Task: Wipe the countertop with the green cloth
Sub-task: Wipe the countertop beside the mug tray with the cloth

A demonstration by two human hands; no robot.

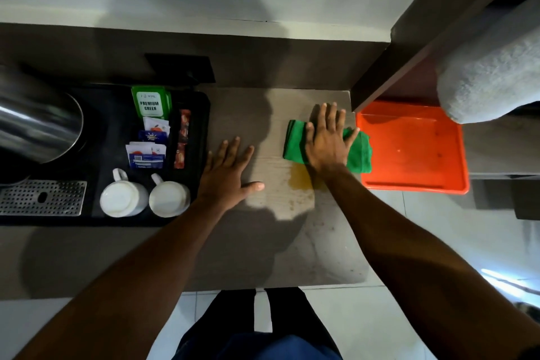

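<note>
Green cloth (361, 152) lay under right hand (328, 143), spread flat w/ palm pressing; left hand (226, 172) splayed on surface (271, 242). Yellow spill (301, 180) still unwiped, task barely begun.

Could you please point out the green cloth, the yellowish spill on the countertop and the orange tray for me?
green cloth (360, 155): head view, on its exposed right part beside the right hand.
yellowish spill (301, 180): head view, on the stain's middle.
orange tray (409, 149): head view, on its bare floor.
</note>
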